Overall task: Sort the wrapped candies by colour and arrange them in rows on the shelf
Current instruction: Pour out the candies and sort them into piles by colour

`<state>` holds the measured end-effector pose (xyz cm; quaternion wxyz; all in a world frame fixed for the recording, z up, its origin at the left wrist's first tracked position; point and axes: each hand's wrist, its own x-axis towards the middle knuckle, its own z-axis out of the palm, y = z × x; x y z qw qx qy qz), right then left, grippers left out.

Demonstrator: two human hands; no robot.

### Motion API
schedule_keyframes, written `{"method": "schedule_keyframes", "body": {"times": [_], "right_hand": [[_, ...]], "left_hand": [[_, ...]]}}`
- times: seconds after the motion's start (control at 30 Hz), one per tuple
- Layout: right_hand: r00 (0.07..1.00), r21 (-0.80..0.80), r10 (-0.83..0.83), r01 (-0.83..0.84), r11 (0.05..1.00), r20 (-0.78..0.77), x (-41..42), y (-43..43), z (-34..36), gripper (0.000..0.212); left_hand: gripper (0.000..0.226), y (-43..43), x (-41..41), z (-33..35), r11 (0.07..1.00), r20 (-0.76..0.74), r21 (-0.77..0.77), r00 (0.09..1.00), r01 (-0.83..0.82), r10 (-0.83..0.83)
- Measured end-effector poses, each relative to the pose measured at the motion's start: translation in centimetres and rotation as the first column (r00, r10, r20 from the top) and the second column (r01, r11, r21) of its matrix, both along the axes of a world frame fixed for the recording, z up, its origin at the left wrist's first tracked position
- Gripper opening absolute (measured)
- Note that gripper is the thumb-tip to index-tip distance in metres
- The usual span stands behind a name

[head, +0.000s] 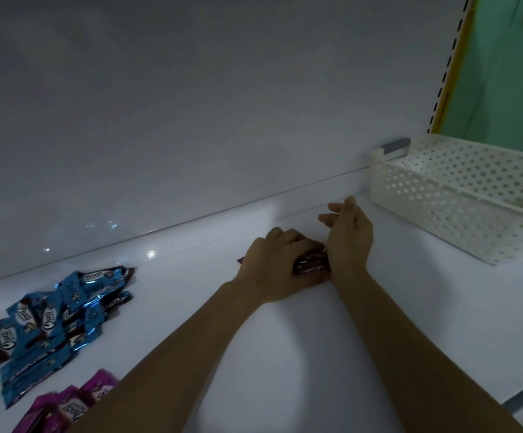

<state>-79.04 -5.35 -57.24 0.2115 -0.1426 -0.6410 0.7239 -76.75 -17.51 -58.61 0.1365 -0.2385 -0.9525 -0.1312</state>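
Two hands (272, 267) (349, 237), one basket (435, 195), one blue pile (51, 323), one purple pile (73, 401).

left hand (272, 267) on and right hand (347, 239) against dark red candies (311, 264) on white shelf (285, 354) (blue pile (51, 320) at left)

Single head-worn wide-angle view, looking forward and down onto a smooth white shelf (394, 307).

The camera sits above and behind the person's two bare forearms, which enter at the bottom edge and reach up to mid-frame. There the left hand (272, 267) and right hand (347, 235) meet at a few dark-wrapped candies (311, 264). It faces the shelf's pale back panel (191, 104), close enough that the panel fills the upper half. The view is tilted: the shelf's back edge climbs from lower left to right. The frame edges cut a pile of blue foil-wrapped candies (51, 317), some purple-wrapped candies (66, 404) and a white perforated plastic basket (460, 195).
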Motion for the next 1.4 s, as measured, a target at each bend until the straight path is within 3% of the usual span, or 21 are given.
{"method": "schedule_keyframes", "body": {"times": [0.13, 0.23, 0.33, 0.4, 0.5, 0.63, 0.7, 0.77, 0.83, 0.87, 0.93, 1.07, 1.33, 1.4], "right_hand": [[0.993, 0.101, 0.113, -0.110, 0.989, -0.027, 0.3, -0.2, -0.3, 0.047], [0.975, 0.071, 0.223, -0.224, 0.972, 0.015, 0.3, 0.1, -0.2, 0.051], [0.947, -0.009, 0.321, -0.321, 0.947, 0.030, 0.5, -0.6, 0.2, 0.052], [0.950, 0.012, 0.313, -0.313, 0.950, -0.023, 0.6, -1.0, 0.1, 0.049], [0.961, 0.016, 0.270, -0.269, 0.963, -0.055, 0.3, -1.1, -0.4, 0.047], [0.939, 0.199, 0.344, -0.335, 0.921, -0.015, 0.5, -1.2, -0.8, 0.039], [0.882, 0.491, 0.464, -0.438, 0.753, 0.076, 1.5, -1.5, -0.5, 0.034], [0.800, 0.746, 0.551, -0.513, 0.424, 0.237, 2.5, -1.8, -0.2, 0.046], [0.726, 0.835, 0.584, -0.533, 0.141, 0.364, 3.1, -2.0, 0.0, 0.068], [0.700, 0.834, 0.594, -0.545, 0.084, 0.397, 3.3, -2.0, 0.0, 0.071], [0.675, 0.805, 0.626, -0.580, 0.126, 0.389, 3.4, -1.9, -0.1, 0.059], [0.687, 0.813, 0.690, -0.523, 0.255, 0.225, 3.3, -2.0, -0.4, 0.022], [0.794, 0.807, 0.559, -0.482, 0.340, 0.238, 4.2, -1.8, -0.3, 0.019], [0.829, 0.770, 0.530, -0.454, 0.449, 0.180, 4.7, -2.0, 0.1, 0.016]], "left_hand": [[0.036, 0.2, 0.5, 0.1, 0.994, -0.047, 0.105, 0.998, 0.036, -0.031], [0.029, 0.1, 0.8, -0.4, 0.994, -0.193, 0.103, 0.979, -0.047, 0.066], [0.032, -0.3, 0.5, -0.3, 0.961, -0.110, 0.238, 0.979, -0.142, 0.172], [0.034, -0.5, 0.4, -0.3, 0.888, 0.012, 0.430, 0.984, -0.165, 0.177], [0.022, -0.6, 0.9, 0.5, 0.694, 0.127, 0.688, 0.977, -0.213, 0.173], [0.014, -2.0, 1.9, 2.3, 0.529, 0.175, 0.805, 0.959, -0.269, 0.222], [0.018, -2.7, 3.0, 3.6, 0.411, 0.212, 0.866, 0.954, -0.284, 0.213], [0.016, -3.3, 4.3, 4.5, 0.260, 0.256, 0.920, 0.953, -0.292, 0.163], [0.016, -3.8, 6.0, 4.7, 0.199, 0.290, 0.929, 0.947, -0.313, 0.135], [0.016, -4.2, 6.7, 4.5, 0.197, 0.305, 0.924, 0.942, -0.328, 0.138], [0.017, -5.0, 8.0, 3.9, 0.188, 0.331, 0.913, 0.927, -0.362, 0.175], [0.015, -6.3, 10.1, 3.1, 0.150, 0.407, 0.881, 0.879, -0.450, 0.248], [0.014, -6.3, 14.8, 3.5, 0.107, 0.433, 0.876, 0.866, -0.469, 0.249], [0.014, -6.3, 15.7, 3.7, 0.085, 0.437, 0.880, 0.866, -0.468, 0.244]]}}
